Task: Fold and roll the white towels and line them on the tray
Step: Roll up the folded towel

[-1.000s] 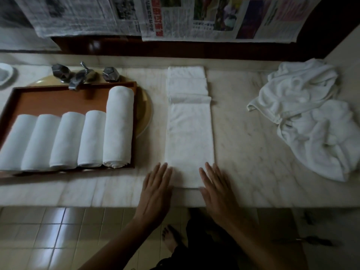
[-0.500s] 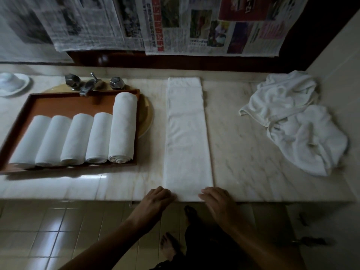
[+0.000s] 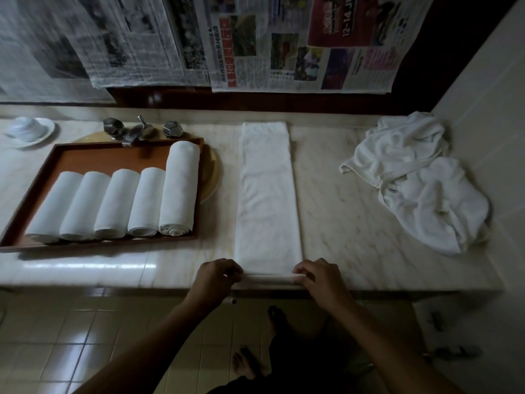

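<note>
White rolled towels (image 3: 113,203), five, line the brown wooden tray (image 3: 113,159) at left. At centre, the left hand (image 3: 216,277) and right hand (image 3: 321,277), flat a second ago, now pinch the near edge of the long folded white towel (image 3: 268,194) into a first thin turn, so rolling seems begun.

Beyond left hand (image 3: 216,277) and right hand (image 3: 321,280) lies the long folded white towel (image 3: 268,200), brown wooden tray (image 3: 113,159) to their left, crumpled white towels (image 3: 420,189) right.
</note>
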`<state>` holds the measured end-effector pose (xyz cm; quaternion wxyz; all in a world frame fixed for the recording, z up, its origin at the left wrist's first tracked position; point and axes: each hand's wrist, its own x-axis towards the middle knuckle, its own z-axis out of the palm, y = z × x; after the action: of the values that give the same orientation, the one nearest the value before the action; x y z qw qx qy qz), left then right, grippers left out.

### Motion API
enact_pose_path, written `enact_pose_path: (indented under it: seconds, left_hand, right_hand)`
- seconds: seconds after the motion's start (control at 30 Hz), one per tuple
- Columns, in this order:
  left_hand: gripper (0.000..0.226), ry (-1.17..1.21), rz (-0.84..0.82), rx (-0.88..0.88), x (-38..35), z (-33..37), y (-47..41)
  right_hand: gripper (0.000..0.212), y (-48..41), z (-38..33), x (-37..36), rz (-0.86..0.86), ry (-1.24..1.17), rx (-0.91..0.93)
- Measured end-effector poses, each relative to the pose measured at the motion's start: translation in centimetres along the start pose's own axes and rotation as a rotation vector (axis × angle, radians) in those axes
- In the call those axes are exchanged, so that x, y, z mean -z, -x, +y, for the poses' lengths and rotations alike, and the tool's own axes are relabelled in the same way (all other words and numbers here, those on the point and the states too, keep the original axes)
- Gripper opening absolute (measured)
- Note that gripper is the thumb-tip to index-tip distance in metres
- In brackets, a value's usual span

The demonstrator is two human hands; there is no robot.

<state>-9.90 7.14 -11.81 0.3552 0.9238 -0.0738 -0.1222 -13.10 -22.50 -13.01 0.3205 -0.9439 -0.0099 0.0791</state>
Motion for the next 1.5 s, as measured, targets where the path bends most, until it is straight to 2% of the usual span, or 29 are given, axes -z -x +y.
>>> enact_pose_path:
  seconds: [0.17, 0.27, 0.37, 0.43, 0.53, 0.63, 0.77, 1.0, 1.27, 1.37, 1.5]
  left_hand:
    - [0.008, 0.043, 0.028, 0.086, -0.2, 0.9, -0.8]
    - [0.009, 0.017, 0.068, 0.106, -0.8, 1.3, -1.2]
    - [0.007, -0.106, 0.126, 0.013, -1.5, 1.5, -0.9]
    - [0.014, -0.213, 0.090, -0.144, -2.3, 1.3, -0.6]
    - [0.028, -0.384, 0.020, -0.280, -3.1, 0.9, 0.0]
    - [0.037, -0.383, -0.014, -0.310, -3.1, 0.5, 0.4]
    - [0.038, -0.404, -0.071, -0.382, -2.8, -0.5, 0.7]
    - [0.043, -0.465, -0.065, -0.535, -2.1, -1.0, 0.4]
    - [0.031, -0.397, -0.051, -0.462, -1.8, -1.0, -0.6]
    - [0.026, -0.287, -0.053, -0.349, -1.0, 0.1, -1.3]
    - [0.020, -0.180, -0.105, -0.124, 0.7, 1.3, -3.2]
  right_hand:
    - [0.032, -0.9, -0.2, -0.5, -0.009, 0.005, -0.098]
    - [0.023, -1.3, -1.3, -0.6, 0.021, 0.075, -0.093]
    - [0.015, -1.3, -2.5, -0.7, 0.081, 0.154, -0.030]
    - [0.009, -1.2, -2.8, -1.1, 0.098, 0.194, 0.058]
    - [0.017, -0.9, -3.1, -2.0, 0.051, 0.227, 0.133]
    - [0.027, -0.3, -2.6, -2.6, 0.088, 0.311, 0.198]
    - [0.028, 0.7, -1.8, -2.6, 0.155, 0.368, 0.320]
    - [0.033, 0.9, -0.7, -2.1, 0.147, 0.450, 0.453]
    - [0.033, -1.0, 0.0, -1.1, 0.043, 0.453, 0.489]
    - [0.031, -1.8, 0.3, -0.2, -0.013, 0.359, 0.444]
    - [0.025, -3.7, -0.3, 1.6, -0.159, 0.281, 0.264]
